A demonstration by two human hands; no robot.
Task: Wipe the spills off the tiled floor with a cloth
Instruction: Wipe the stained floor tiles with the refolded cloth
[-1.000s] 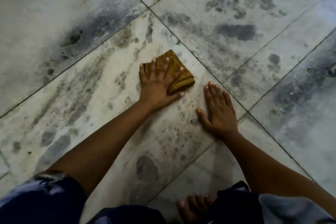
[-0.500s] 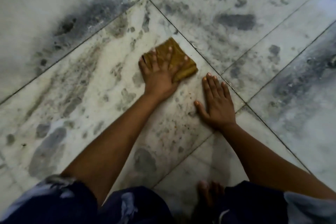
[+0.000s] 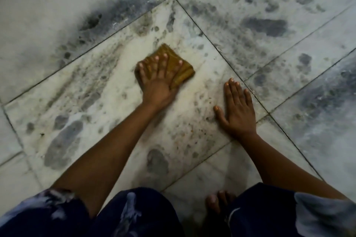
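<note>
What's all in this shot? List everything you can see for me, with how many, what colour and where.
cloth: one, mustard brown, folded, flat on the middle tile under the left hand
tiled floor: several large tiles, pale grey-white with dark joints, filling the view
dark smudges: many, grey-black, spread across most tiles, heaviest at upper left and upper right
small specks: many, reddish brown, scattered on the middle tile between the two arms
left hand: one, pressed flat on the cloth, fingers spread
right hand: one, palm flat on the bare tile to the right of the cloth, apart from it
bare foot: one, toes showing at the bottom edge
clothing: dark blue with pale patches, along the bottom
</note>
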